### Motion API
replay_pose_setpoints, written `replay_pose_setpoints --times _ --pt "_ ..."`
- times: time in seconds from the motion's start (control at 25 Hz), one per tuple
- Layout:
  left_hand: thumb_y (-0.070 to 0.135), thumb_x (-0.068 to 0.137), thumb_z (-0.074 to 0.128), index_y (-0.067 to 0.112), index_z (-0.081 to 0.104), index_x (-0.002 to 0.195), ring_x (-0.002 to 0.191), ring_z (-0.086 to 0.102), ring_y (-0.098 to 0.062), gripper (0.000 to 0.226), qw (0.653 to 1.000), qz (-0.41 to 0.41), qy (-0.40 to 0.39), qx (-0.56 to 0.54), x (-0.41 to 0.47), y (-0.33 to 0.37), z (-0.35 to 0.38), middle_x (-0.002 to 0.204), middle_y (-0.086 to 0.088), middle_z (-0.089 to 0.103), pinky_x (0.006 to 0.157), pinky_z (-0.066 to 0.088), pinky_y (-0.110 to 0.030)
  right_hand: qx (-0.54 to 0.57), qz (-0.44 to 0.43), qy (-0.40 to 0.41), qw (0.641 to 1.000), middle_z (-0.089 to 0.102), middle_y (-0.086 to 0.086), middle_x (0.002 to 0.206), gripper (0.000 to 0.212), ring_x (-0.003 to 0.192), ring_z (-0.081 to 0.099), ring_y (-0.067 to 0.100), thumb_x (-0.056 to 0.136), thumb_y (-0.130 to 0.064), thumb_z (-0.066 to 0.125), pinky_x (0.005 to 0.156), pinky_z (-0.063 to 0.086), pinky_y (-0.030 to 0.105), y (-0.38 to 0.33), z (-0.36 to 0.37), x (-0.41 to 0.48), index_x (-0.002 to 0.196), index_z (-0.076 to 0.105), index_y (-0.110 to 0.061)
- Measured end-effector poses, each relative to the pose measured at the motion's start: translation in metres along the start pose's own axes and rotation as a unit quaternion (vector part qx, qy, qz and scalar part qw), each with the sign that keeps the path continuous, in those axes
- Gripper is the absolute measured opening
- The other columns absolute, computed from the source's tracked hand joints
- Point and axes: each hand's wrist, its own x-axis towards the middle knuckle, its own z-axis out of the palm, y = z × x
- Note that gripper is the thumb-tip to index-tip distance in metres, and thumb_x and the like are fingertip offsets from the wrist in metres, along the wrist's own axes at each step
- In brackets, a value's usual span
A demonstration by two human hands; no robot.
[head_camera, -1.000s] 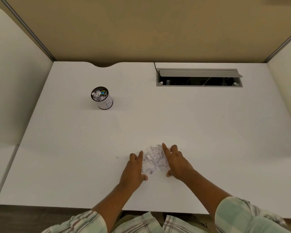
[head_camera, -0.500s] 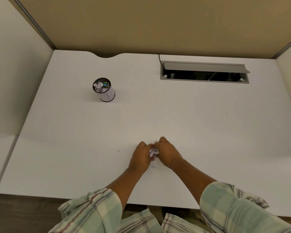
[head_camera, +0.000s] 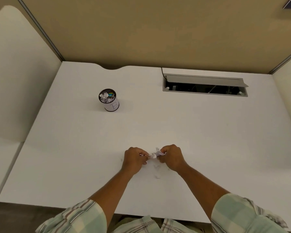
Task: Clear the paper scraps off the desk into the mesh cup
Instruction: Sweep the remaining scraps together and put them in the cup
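My left hand (head_camera: 135,159) and my right hand (head_camera: 171,157) are both closed on a bunch of white paper scraps (head_camera: 154,155) just above the desk's near middle; paper pokes out between the two fists. A few small loose scraps (head_camera: 157,176) lie on the white desk (head_camera: 208,140) right below my hands. The mesh cup (head_camera: 108,100), wrapped in a white label marked "B", stands upright at the back left, far from both hands, with paper bits filling it to the rim.
An open cable hatch (head_camera: 205,85) with a raised grey lid is set in the desk at the back right. Beige partition walls (head_camera: 141,31) close the desk at the back and both sides.
My open hands swept the spread scraps together, then closed into fists on them. The fists have since pulled slightly apart, and a few scraps now lie loose below them.
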Motion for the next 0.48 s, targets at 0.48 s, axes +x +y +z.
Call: replay_pose_setpoints --times 0.48 --pt "0.018 0.076 0.087 0.018 0.082 0.074 0.058 0.076 -0.018 0.006 0.989 0.017 0.106 -0.104 0.049 0.076 -0.146 0.069 -0.001 0.078 0.054 0.054 -0.018 0.092 -0.081 0.013 0.992 0.074 0.003 0.069 0.016 0.072 0.077 0.027 0.076 -0.008 0.086 0.072 0.063 0.034 -0.181 -0.012 0.054 0.068 0.077 -0.018"
